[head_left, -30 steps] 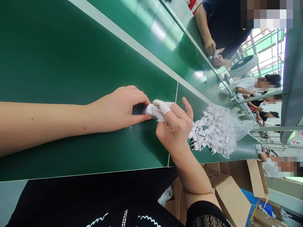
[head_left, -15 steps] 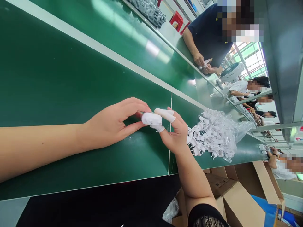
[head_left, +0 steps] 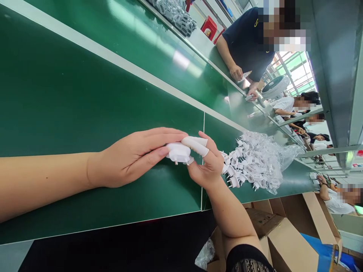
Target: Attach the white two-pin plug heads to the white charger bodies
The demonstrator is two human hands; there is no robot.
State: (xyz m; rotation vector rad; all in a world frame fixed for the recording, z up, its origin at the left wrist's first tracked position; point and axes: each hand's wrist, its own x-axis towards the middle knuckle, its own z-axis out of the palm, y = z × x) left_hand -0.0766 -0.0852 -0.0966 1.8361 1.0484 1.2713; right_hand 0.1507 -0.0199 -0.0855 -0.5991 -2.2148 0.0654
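My left hand (head_left: 133, 156) and my right hand (head_left: 208, 166) meet over the green conveyor belt (head_left: 70, 94), both pinching one small white plug part (head_left: 178, 152) with metal pins. The left thumb and fingers close on its left side. The right thumb and forefinger, in white finger cots, grip its right side. A heap of the same white plug parts (head_left: 249, 162) lies on clear plastic just right of my right hand.
A white seam line (head_left: 203, 151) crosses the belt under my hands. Open cardboard boxes (head_left: 278, 238) stand below the belt edge at right. Across the belt a person in a dark shirt (head_left: 246, 41) handles small parts; a fan (head_left: 275, 87) and more seated people are beyond.
The plug part has turned so its pins now point down and show. My left fingers have stretched flatter over it. The person opposite has moved one hand down to the belt.
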